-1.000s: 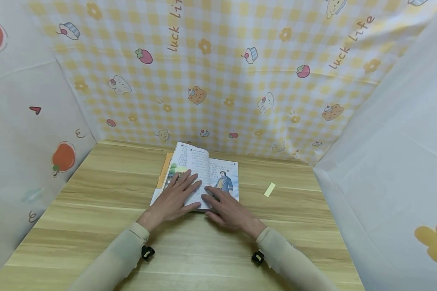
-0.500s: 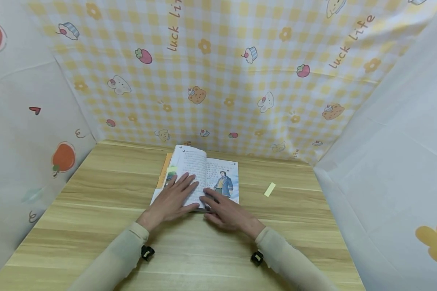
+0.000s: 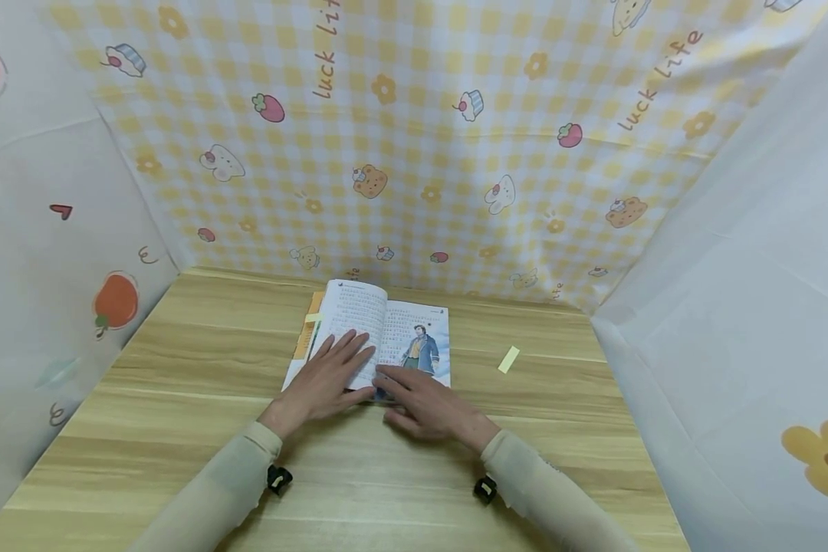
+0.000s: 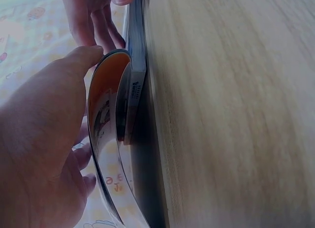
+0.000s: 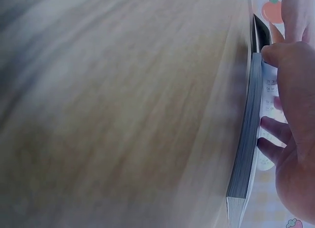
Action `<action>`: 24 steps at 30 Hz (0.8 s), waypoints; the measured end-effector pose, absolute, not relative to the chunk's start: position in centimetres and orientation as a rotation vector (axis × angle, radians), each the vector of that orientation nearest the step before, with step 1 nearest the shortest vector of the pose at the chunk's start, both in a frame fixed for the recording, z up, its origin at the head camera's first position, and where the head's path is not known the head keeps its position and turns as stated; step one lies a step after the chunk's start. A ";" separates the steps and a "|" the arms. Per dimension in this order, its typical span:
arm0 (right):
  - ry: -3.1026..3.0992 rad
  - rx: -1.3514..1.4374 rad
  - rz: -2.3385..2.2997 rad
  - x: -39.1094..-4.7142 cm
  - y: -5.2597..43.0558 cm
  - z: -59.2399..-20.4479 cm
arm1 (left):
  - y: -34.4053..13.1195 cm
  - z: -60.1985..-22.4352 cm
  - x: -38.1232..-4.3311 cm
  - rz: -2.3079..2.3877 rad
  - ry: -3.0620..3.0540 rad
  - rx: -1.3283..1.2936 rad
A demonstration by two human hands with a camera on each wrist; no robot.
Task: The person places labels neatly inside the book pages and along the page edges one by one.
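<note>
An open book (image 3: 417,318) lies on the wooden table, with a figure in a blue coat printed on its right page. My left hand (image 3: 324,379) rests spread on the left page, its fingers straight. Near the lower end of the spine, my right hand (image 3: 428,402) touches the book with extended fingers. In the left wrist view the left cover and leaves (image 4: 106,124) bow up from the table beside my left thumb. The right wrist view shows the thick page block (image 5: 248,129) under my right fingers. A pale yellow paper strip (image 3: 313,317) shows at the book's left edge.
Another pale yellow paper strip (image 3: 508,359) lies on the table (image 3: 559,429) to the right of the book. A checkered cloth (image 3: 414,138) hangs behind the table, with white cloth at both sides. Each wrist carries a small black device (image 3: 279,480).
The raised left leaves have swung lower and further left, uncovering more of the right page. Both hands stay on the book, the right one shifting slightly left. The left yellow strip now sits further left.
</note>
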State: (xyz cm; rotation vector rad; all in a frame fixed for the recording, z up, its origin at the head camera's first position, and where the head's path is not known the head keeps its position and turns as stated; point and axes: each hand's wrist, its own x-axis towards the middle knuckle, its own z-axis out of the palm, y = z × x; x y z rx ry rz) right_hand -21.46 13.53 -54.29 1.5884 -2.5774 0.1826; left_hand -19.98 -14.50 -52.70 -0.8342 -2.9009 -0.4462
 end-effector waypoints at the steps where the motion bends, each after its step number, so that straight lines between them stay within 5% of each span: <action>1: -2.579 1.592 0.174 -21.5 13.5 -54.3 | -14.5 -52.7 -20.0 -0.451 -2.903 -0.837; 24: -2.673 1.506 0.207 -21.6 15.1 -54.5 | -14.1 -53.4 -20.5 -0.487 -2.997 -0.801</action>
